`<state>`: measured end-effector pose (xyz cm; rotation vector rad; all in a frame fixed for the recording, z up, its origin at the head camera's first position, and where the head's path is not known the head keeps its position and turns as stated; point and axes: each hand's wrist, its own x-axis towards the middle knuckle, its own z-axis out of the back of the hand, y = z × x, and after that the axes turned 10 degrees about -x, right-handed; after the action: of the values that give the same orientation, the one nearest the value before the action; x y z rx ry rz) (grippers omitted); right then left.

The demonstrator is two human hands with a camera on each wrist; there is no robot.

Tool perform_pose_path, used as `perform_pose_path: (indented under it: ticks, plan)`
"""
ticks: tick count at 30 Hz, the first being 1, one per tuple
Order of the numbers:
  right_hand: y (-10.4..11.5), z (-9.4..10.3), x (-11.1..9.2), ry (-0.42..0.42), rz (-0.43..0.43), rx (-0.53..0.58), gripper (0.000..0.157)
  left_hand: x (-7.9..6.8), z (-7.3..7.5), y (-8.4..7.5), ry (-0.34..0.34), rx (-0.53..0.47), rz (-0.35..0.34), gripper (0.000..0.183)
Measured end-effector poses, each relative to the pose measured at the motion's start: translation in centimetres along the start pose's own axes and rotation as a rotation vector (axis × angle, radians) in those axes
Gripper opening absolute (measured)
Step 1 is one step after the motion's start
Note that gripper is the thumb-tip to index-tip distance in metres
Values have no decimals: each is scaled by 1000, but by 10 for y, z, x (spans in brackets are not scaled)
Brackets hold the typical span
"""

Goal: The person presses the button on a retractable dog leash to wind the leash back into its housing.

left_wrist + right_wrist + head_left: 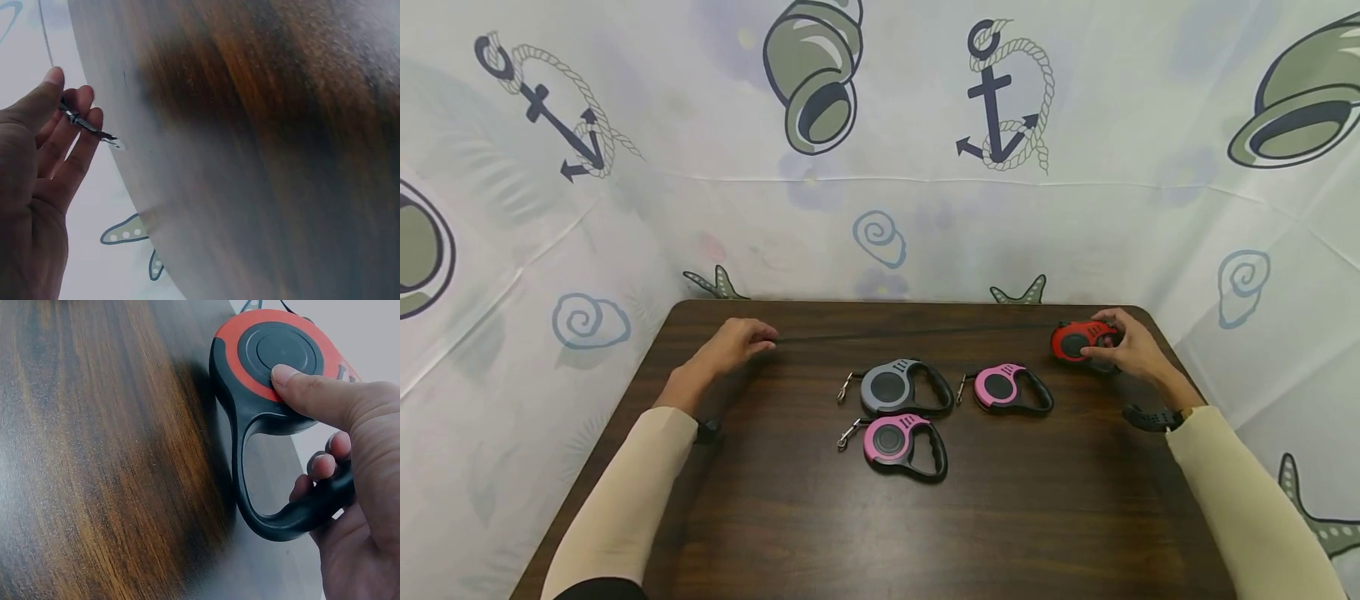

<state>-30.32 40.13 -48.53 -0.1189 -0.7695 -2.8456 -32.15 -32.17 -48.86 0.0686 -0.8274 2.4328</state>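
Observation:
At the table's back right, my right hand (1131, 346) grips a red and black retractable dog leash (273, 350). Its fingers curl round the black handle (300, 515), and the thumb lies on the round center. A thin dark cord (917, 332) runs taut from the leash's case across the back of the table to my left hand (730, 348). Between thumb and fingers, the left hand pinches the cord's end, where a metal clip (87, 127) sticks out across the fingers.
Three more retractable leashes lie mid-table: a grey one (887, 387), a pink one (889, 442) right below it, and another pink one (997, 385) to the right. Their clips point left. Patterned white cloth (925, 225) hangs behind the brown wooden table (820, 533).

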Motion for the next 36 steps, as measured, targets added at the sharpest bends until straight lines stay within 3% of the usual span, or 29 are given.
perform_pose_path:
  ticks: [9, 20, 28, 36]
  plan:
    - [-2, 1, -1, 26, -19, -3, 69, -2, 4, -2, 52, 21, -7, 19]
    - [-7, 2, -4, -8, -34, 93, 60, -6, 13, -9, -1, -70, 72, 19]
    - [-3, 8, -4, -17, -40, 189, 53, -10, 21, -6, -29, -67, 90, 19]
    - [-1, 14, -6, -14, -11, 160, 49, -13, 25, -6, -69, -100, 99, 17]
